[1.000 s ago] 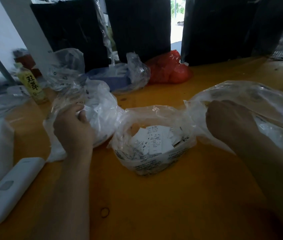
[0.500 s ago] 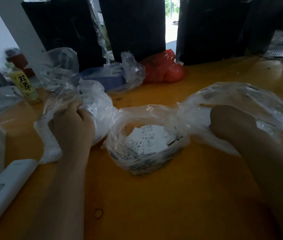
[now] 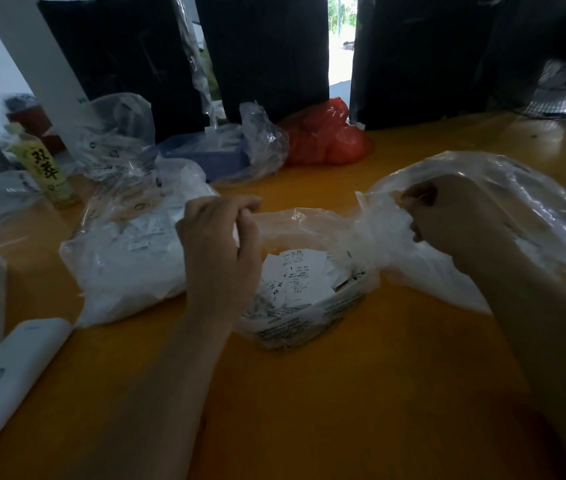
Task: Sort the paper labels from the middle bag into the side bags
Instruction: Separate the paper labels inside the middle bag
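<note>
1. Fingers of the left hand (image 3: pixel 219 244) are curled over the middle bag (image 3: pixel 309 323); whether a label is pinched cannot be told.
2. Film of the right bag (image 3: pixel 503 237) is pinched by the right hand (image 3: pixel 447 220).
3. Many paper labels (image 3: pixel 295 278) are seen below the left fingertips, unsorted; the left bag (image 3: pixel 125 258) beside them is well filled.

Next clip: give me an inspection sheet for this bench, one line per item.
Surface: orange table, bare in front.
Job's things: middle bag open, paper labels inside; left bag full of white labels; right bag clear.
Clutter: green bottle, white device, red bag, blue tray.
Grippers: left hand curled over middle bag; right hand pinches right bag's edge.
Cables: nothing seen.
Surroundings: dark panels, fan.
</note>
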The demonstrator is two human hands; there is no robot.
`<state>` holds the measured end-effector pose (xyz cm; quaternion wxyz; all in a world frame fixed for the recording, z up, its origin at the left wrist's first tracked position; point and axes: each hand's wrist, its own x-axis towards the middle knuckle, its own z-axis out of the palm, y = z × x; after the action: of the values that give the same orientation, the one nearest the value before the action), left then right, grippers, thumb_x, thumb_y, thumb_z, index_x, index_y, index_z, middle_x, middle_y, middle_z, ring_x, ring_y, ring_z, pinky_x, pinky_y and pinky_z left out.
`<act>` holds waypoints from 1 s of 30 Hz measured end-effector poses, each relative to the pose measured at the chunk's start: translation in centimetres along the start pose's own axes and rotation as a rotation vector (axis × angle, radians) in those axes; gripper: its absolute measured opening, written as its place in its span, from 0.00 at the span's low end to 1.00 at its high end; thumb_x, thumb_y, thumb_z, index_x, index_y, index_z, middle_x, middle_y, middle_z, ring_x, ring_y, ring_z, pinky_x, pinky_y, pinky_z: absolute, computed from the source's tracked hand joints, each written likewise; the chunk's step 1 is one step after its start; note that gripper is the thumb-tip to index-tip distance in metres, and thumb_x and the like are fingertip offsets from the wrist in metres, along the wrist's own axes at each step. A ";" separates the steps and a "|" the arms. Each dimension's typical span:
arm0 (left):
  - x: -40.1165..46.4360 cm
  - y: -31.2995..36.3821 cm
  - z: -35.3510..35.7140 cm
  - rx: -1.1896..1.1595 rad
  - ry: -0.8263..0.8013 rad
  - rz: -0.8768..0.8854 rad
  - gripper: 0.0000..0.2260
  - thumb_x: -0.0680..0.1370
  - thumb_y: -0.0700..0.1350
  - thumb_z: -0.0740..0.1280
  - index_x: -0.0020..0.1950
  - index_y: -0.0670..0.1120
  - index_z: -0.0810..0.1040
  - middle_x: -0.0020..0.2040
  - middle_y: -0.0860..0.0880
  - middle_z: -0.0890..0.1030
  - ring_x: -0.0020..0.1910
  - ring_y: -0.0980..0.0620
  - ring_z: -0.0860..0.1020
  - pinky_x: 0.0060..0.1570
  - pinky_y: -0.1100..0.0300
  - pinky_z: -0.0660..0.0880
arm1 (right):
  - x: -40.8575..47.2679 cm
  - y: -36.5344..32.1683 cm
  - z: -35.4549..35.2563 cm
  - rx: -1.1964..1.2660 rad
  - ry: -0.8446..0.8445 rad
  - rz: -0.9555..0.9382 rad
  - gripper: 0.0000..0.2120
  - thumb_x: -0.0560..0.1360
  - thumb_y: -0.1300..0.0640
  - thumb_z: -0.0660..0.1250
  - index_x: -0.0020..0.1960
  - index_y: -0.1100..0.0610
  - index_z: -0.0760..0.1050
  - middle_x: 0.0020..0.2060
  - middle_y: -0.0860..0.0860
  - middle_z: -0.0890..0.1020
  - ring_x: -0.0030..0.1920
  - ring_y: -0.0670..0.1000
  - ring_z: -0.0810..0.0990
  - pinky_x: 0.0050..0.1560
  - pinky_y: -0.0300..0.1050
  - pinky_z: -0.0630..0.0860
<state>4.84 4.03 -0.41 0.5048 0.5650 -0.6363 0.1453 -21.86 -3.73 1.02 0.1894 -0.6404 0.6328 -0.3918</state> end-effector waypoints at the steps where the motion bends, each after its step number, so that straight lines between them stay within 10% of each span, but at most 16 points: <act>1: -0.1 0.2 0.2 -0.031 -0.023 -0.001 0.14 0.82 0.42 0.59 0.57 0.46 0.84 0.51 0.54 0.83 0.58 0.51 0.76 0.59 0.50 0.70 | -0.2 -0.3 0.0 0.252 -0.022 0.044 0.05 0.81 0.58 0.66 0.52 0.54 0.81 0.37 0.51 0.82 0.35 0.47 0.80 0.35 0.41 0.76; 8: -1.2 0.8 1.1 -0.304 -0.171 -0.172 0.13 0.84 0.44 0.59 0.58 0.47 0.84 0.52 0.57 0.84 0.53 0.61 0.79 0.52 0.59 0.77 | -1.2 -1.9 0.6 1.340 -0.419 0.247 0.03 0.77 0.64 0.64 0.46 0.60 0.76 0.33 0.50 0.73 0.29 0.45 0.70 0.28 0.37 0.70; 14: -1.9 1.3 1.6 -0.547 -0.391 -0.291 0.13 0.87 0.47 0.58 0.58 0.50 0.84 0.50 0.56 0.87 0.53 0.60 0.83 0.52 0.68 0.77 | -2.1 -2.5 2.0 1.375 -0.408 0.302 0.03 0.76 0.61 0.64 0.43 0.57 0.73 0.32 0.49 0.66 0.29 0.47 0.58 0.28 0.41 0.57; 21: -2.1 2.7 2.9 -0.804 -0.685 -0.527 0.24 0.76 0.70 0.61 0.61 0.56 0.81 0.55 0.53 0.88 0.54 0.51 0.86 0.57 0.52 0.81 | -2.6 -2.6 2.9 1.319 -0.519 0.212 0.06 0.73 0.60 0.68 0.44 0.56 0.71 0.32 0.49 0.67 0.28 0.46 0.60 0.26 0.39 0.62; 30: -2.4 2.4 2.9 -1.125 -0.584 -0.815 0.08 0.79 0.41 0.72 0.57 0.40 0.83 0.49 0.42 0.88 0.50 0.48 0.87 0.49 0.62 0.81 | -3.7 -3.0 3.9 1.011 -0.550 0.007 0.10 0.80 0.57 0.67 0.56 0.64 0.77 0.36 0.54 0.75 0.32 0.50 0.73 0.31 0.43 0.71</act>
<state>0.99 3.99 -2.76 0.5418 0.4280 -0.4631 -0.5557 -16.58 -0.76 -0.09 0.6311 -0.5465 0.2965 -0.4638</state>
